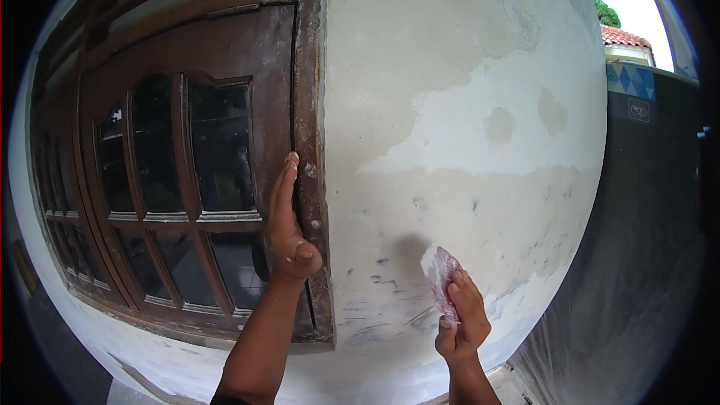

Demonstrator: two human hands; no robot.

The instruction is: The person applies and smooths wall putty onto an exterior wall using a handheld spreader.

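Note:
My left hand (289,225) lies flat against the right edge of the dark brown wooden window frame (309,105), fingers straight and pointing up. My right hand (461,315) holds a folded reddish piece of sandpaper (439,270) pressed against the patchy white plastered wall (465,120), low and to the right of the frame. Dark scuff marks show on the wall just left of the sandpaper.
The window (172,180) has several arched glass panes in brown wood. Clear plastic sheeting (637,270) hangs over a dark surface at the right. A tiled roof (622,36) and bright sky show at the upper right.

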